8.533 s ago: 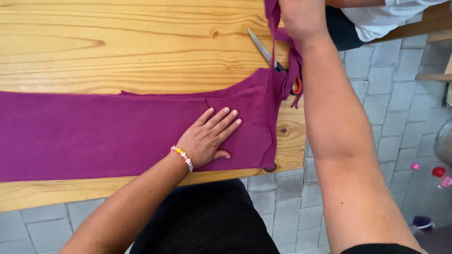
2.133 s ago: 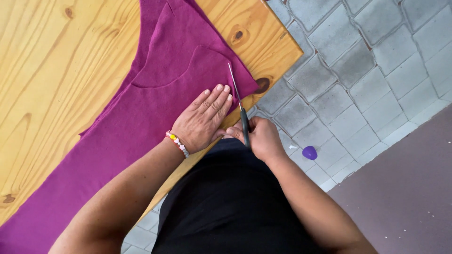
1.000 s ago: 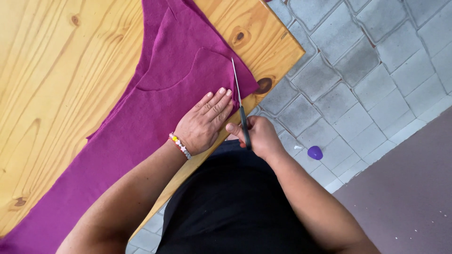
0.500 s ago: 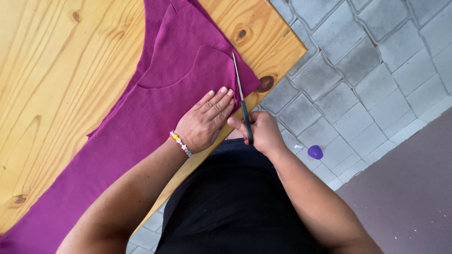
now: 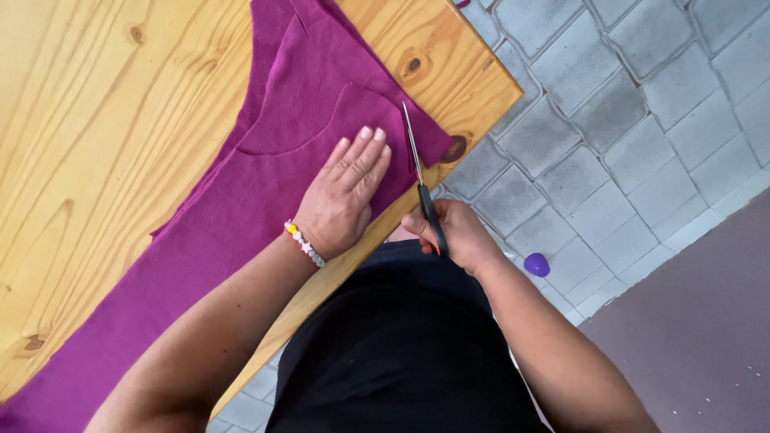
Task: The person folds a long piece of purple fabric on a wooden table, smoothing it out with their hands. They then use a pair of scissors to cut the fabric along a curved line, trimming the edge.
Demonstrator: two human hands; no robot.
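Note:
A magenta piece of fabric [image 5: 241,216] lies folded along the edge of a wooden table [image 5: 88,136], its curved cut-out near the top. My left hand [image 5: 346,195], with a beaded bracelet at the wrist, presses flat on the fabric near its end. My right hand [image 5: 453,232] grips black-handled scissors [image 5: 419,180] just to the right of the left hand. The blades point away from me and lie along the fabric close to the table's edge.
Grey paving stones [image 5: 609,120] cover the floor to the right of the table. A small purple cap [image 5: 536,264] lies on them near my right arm. A darker floor area [image 5: 698,321] fills the lower right. My black clothing fills the bottom centre.
Since one second ago the scissors and my right hand have edged slightly forward along the fabric. My left hand stays pressed flat in much the same spot.

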